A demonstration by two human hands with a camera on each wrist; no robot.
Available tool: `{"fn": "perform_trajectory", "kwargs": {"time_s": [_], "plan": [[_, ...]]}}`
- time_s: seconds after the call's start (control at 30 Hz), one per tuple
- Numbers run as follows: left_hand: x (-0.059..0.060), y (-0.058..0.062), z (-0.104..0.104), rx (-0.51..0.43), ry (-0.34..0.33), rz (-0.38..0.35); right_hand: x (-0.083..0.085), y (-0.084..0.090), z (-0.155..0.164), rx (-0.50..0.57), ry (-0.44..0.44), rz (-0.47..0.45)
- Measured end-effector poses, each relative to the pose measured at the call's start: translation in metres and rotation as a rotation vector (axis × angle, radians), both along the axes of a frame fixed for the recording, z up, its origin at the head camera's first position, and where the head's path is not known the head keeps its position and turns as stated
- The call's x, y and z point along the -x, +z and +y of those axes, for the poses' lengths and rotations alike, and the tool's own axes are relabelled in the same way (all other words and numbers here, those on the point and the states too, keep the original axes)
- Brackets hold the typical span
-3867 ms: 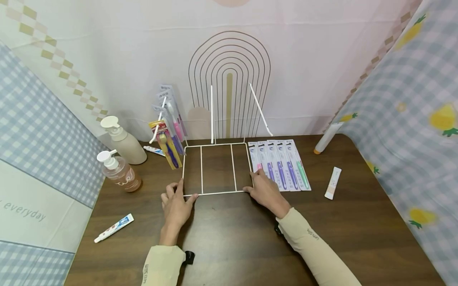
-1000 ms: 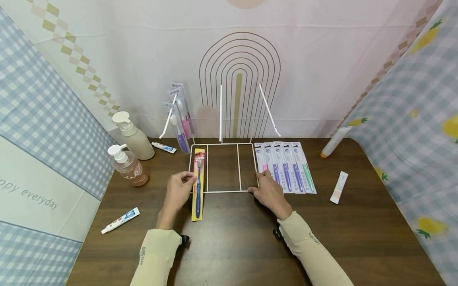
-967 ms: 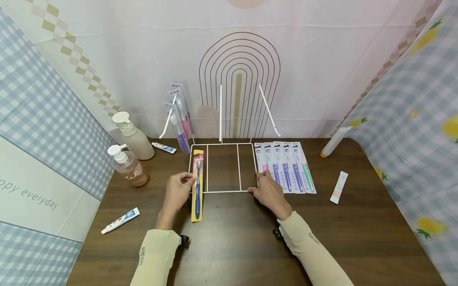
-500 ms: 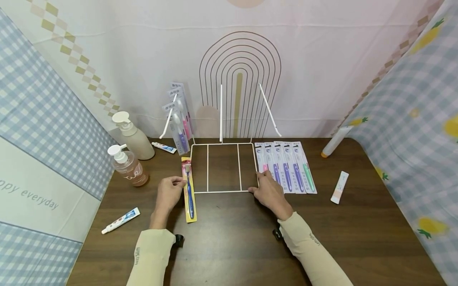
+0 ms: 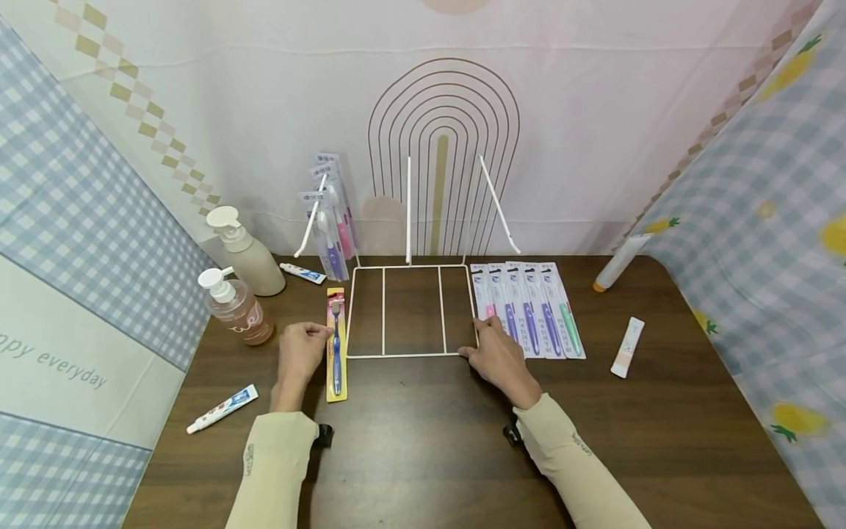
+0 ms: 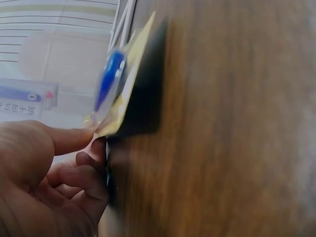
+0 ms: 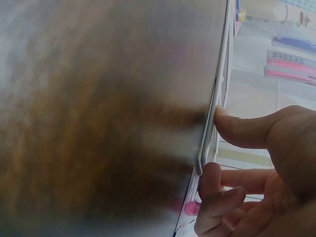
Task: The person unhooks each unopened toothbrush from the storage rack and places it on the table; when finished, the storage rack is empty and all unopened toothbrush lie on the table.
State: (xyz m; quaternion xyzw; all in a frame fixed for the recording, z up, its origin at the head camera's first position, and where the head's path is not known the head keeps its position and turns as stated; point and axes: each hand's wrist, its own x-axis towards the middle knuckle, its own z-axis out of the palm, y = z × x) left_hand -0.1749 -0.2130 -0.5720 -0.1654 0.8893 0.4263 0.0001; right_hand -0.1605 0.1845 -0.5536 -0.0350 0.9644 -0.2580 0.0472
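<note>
In the head view my left hand (image 5: pixel 300 360) pinches a yellow-backed packaged toothbrush (image 5: pixel 336 367) with a blue handle, left of the white wire rack (image 5: pixel 396 356). The left wrist view shows thumb and index finger on the edge of the toothbrush pack (image 6: pixel 129 89), which tilts above the table. My right hand (image 5: pixel 497 360) holds the rack's front right corner; in the right wrist view the thumb rests on one wire (image 7: pixel 212 128) and a curled finger lies by the corner. Several packaged toothbrushes (image 5: pixel 333 246) hang from the rack's left hook. The middle and right hooks carry nothing.
Several packaged toothbrushes (image 5: pixel 529 316) lie in a row right of the rack. Two pump bottles stand at the left, one clear (image 5: pixel 234 312) and one beige (image 5: pixel 250 257). Toothpaste tubes (image 5: pixel 222 408) and a small sachet-like tube (image 5: pixel 627 347) lie on the table (image 5: pixel 423 455). A white tube (image 5: pixel 617 263) stands back right.
The yellow toothbrush pack, earlier on the left hook, came off into my left hand. It then moved left from over the rack to beside it. My right hand stays at the rack's corner.
</note>
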Motion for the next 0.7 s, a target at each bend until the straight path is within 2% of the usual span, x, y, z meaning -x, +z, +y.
{"fn": "perform_trajectory", "kwargs": {"time_s": [0.1,0.23,0.43,0.57,0.7], "plan": [[-0.007,0.023,0.011,0.0,0.04,-0.04,-0.001,0.0,0.0,0.004,-0.004,0.008],[-0.012,0.042,0.02,-0.004,0.092,-0.072,-0.002,0.0,0.001,0.01,0.004,0.017],[-0.001,0.025,0.014,0.031,0.092,-0.075,-0.01,0.026,-0.006,0.012,0.001,-0.016],[-0.003,0.029,0.016,0.033,0.093,-0.078,-0.013,0.032,-0.008,0.008,-0.003,-0.028],[-0.011,0.042,0.023,0.015,0.103,-0.069,-0.007,0.017,-0.005,0.003,0.003,-0.019]]}}
